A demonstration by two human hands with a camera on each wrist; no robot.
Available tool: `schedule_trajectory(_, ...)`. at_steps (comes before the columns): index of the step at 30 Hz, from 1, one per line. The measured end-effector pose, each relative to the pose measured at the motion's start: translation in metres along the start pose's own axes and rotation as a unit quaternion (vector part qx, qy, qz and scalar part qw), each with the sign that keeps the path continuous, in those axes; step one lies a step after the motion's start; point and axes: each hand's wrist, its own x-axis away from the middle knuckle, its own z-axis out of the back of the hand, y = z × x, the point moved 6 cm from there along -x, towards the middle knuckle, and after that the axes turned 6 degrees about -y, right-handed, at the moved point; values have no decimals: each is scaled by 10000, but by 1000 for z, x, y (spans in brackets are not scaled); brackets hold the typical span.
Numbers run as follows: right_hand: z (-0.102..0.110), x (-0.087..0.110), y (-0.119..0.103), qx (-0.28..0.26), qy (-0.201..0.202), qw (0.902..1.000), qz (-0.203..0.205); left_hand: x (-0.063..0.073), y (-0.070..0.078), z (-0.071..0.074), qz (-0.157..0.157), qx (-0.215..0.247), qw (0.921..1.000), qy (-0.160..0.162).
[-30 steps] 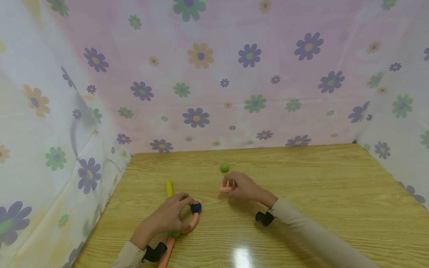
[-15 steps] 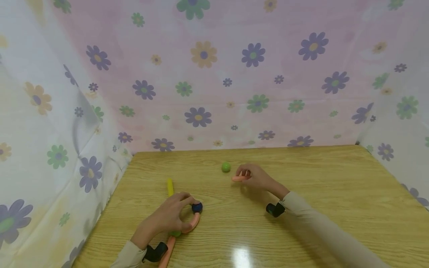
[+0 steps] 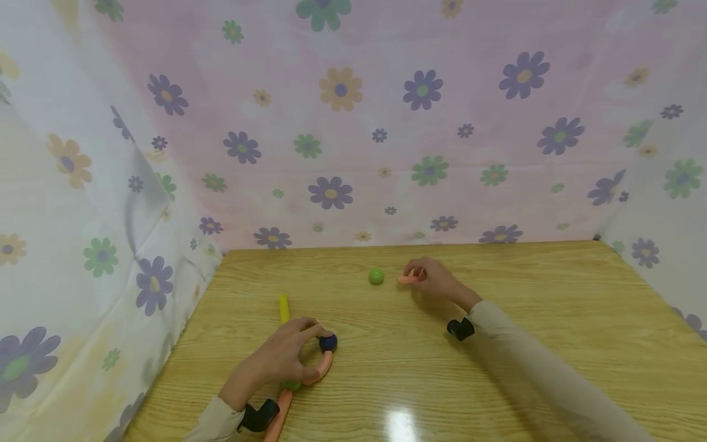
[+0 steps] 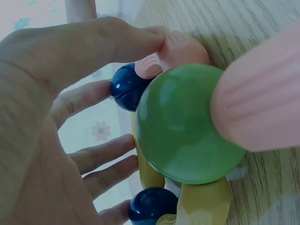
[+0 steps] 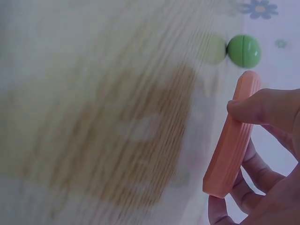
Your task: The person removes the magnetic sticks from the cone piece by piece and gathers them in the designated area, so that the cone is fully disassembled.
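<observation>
My left hand (image 3: 276,356) holds a joined toy piece of balls and rods flat against the table. Its forefinger touches a dark blue ball (image 3: 328,342), and the thumb presses on a curved pink rod (image 3: 322,371). In the left wrist view, a green ball (image 4: 187,124) links that curve to a straight pink rod (image 4: 267,93) and a yellow rod (image 4: 204,201). A second blue ball (image 4: 152,206) sits by the little finger. Farther back, my right hand (image 3: 436,279) pinches a short pink rod (image 3: 407,280) between thumb and fingers, its free end pointing left.
A loose green ball (image 3: 376,275) rests near the table's back edge, just left of the held rod. Another yellow rod (image 3: 284,309) extends beyond the left hand. Flower-patterned cloth (image 3: 353,153) walls in the wooden table (image 3: 497,368) at the back and both sides.
My right hand has moved back and to the right with the pink rod, coming level with the loose green ball. The left hand has kept its hold in place.
</observation>
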Motion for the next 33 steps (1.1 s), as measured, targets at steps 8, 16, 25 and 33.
schedule_trajectory(8, 3, -6, 25, -52, -112, 9991, -412, -2, 1, -1, 2, 73, 10000, -32)
schedule_trajectory(16, 3, -10, 36, -145, -8, 9967, -804, -2, 1, -3, 188, 248, 9993, -186)
schedule_trajectory(25, 4, -11, 32, -124, -28, 9984, -549, -1, 2, 1, 80, 260, 9996, -121)
schedule_trajectory(33, 4, -9, 29, -114, -25, 9993, -359, 0, 1, 1, 163, 290, 9993, -140)
